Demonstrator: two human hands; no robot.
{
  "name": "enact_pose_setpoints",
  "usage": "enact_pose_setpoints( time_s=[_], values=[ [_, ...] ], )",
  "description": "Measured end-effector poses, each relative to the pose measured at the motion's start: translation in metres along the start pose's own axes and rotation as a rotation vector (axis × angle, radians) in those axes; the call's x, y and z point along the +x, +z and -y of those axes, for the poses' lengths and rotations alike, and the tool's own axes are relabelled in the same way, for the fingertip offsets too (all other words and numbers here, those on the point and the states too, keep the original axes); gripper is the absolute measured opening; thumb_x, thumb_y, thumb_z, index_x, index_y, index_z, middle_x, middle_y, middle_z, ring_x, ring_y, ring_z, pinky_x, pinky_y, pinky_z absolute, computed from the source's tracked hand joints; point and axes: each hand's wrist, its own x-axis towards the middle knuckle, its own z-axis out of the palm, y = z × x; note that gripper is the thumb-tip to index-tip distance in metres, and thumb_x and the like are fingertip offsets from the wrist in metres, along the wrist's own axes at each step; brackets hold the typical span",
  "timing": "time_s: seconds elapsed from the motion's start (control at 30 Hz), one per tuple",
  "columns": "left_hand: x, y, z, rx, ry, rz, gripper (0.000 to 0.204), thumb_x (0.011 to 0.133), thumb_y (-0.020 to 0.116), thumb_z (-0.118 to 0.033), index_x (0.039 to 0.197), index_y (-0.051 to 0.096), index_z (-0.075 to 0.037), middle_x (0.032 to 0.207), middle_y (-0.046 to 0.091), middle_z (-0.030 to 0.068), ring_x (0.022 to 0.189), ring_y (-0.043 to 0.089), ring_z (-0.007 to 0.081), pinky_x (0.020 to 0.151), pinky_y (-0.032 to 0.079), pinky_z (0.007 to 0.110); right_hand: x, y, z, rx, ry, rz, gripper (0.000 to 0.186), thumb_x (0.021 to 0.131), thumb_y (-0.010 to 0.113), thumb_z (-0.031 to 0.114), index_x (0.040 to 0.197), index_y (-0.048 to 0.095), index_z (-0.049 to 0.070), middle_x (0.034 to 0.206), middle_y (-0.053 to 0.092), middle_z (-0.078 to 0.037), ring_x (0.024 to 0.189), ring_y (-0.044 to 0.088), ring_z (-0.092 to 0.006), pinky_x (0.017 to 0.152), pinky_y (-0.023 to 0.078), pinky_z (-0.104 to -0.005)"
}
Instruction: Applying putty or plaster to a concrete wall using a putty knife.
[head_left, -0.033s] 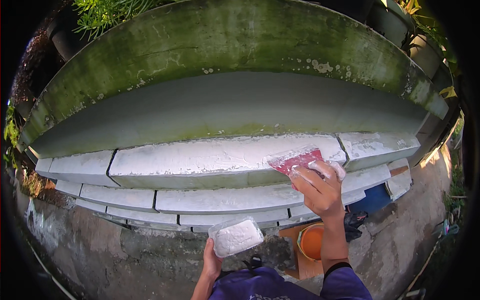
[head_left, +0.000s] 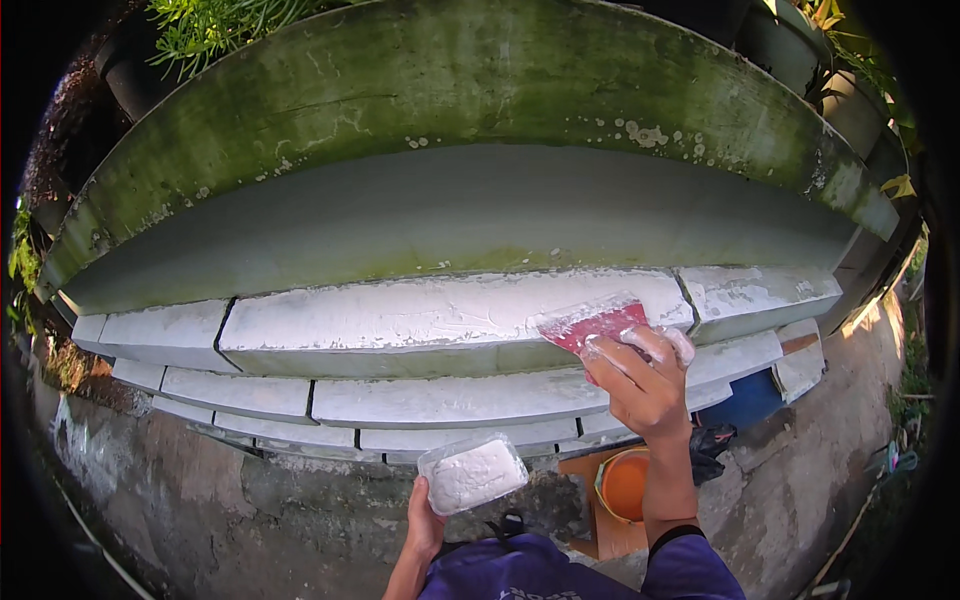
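My right hand (head_left: 645, 385) grips a red flat scraper (head_left: 600, 325), its blade smeared with white paste and resting on the white top of a long concrete block (head_left: 410, 315) near that block's right end. White paste coats my fingers. Lower and to the left, my left hand (head_left: 425, 515) holds a shallow clear plastic container (head_left: 472, 470) filled with white paste, its thumb along the near left side. The block's front face is greenish and unevenly coated, with a dark gap at each end.
A mossy concrete ledge (head_left: 470, 70) overhangs a grey wall (head_left: 450, 210), with potted plants (head_left: 220, 25) behind. Lower white block tiers (head_left: 450, 400) run across. An orange bucket (head_left: 625, 485) on a board, a black bag (head_left: 708, 452) and a blue object (head_left: 745, 395) lie at right on concrete ground (head_left: 180, 480).
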Motion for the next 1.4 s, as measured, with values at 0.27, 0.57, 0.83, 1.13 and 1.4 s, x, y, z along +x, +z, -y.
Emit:
enact_pose_setpoints(
  time_s=[0.27,0.57,0.83,1.13,1.4],
  values=[
    [0.004,0.007,0.002,-0.116,0.043,0.020,0.056,0.106,0.046,-0.047,0.146,0.044,-0.009,0.143,0.055,0.0077,0.131,0.056,0.0212,0.110,0.045,0.038,0.060,-0.035,-0.025,0.062,0.138,0.028,0.025,0.072,0.068,-0.001,0.096,0.069,0.007,0.083,0.066,-0.004,0.090,0.059,-0.0282,0.081,0.040,-0.0416],
    [0.009,0.011,0.000,-0.140,0.079,0.018,0.061,0.106,0.043,-0.049,0.150,0.040,-0.007,0.146,0.053,0.0084,0.134,0.054,0.0221,0.112,0.043,0.039,0.120,-0.030,-0.014,-0.013,0.274,0.445,0.016,0.088,0.058,0.001,0.102,0.064,-0.001,0.092,0.067,-0.020,0.095,0.059,-0.0400,0.092,0.044,-0.0492],
    [0.009,0.005,-0.012,-0.174,0.060,0.064,0.057,0.107,0.045,-0.044,0.150,0.039,-0.006,0.146,0.053,0.0081,0.134,0.053,0.0207,0.112,0.043,0.038,0.127,-0.012,-0.014,-0.067,0.318,0.564,0.017,0.089,0.059,0.004,0.103,0.067,-0.001,0.093,0.068,-0.024,0.095,0.062,-0.0425,0.094,0.045,-0.0495],
    [0.020,-0.017,-0.015,-0.189,0.027,0.061,0.055,0.107,0.047,-0.043,0.148,0.041,-0.007,0.145,0.054,0.0072,0.133,0.054,0.0204,0.110,0.044,0.037,0.122,-0.011,-0.017,-0.090,0.465,0.544,0.018,0.091,0.058,0.007,0.103,0.067,-0.003,0.094,0.069,-0.026,0.093,0.062,-0.0437,0.090,0.047,-0.0486],
    [0.024,-0.019,-0.024,-0.092,0.039,0.071,0.063,0.107,0.038,-0.050,0.150,0.042,-0.003,0.148,0.054,0.0108,0.136,0.052,0.0245,0.115,0.039,0.041,0.117,-0.011,-0.015,-0.090,0.569,0.637,0.021,0.091,0.058,0.008,0.105,0.069,-0.003,0.095,0.069,-0.028,0.094,0.063,-0.0454,0.092,0.047,-0.0497]
  ],
)
